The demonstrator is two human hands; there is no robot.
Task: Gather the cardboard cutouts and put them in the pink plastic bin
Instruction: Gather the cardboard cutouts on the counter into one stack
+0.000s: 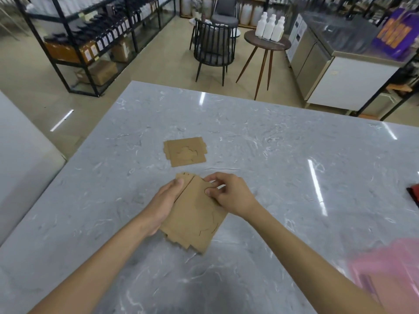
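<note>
A stack of brown cardboard cutouts (195, 218) is held just above the grey marble table (283, 155). My left hand (164, 205) grips the stack's left edge from beneath and beside it. At the stack's upper right edge, my right hand (229, 193) pinches it with fingers curled. Another small pile of cutouts (184, 151) lies flat on the table just beyond the hands. The pink plastic bin (390, 270) sits blurred at the lower right corner, with something brown inside it.
A red and black object (413, 194) shows at the right edge of the table. Beyond the table stand a black chair (213, 46), a round side table (267, 41) with three white bottles, black shelving (90, 41) at left and a steel counter (340, 64) at right.
</note>
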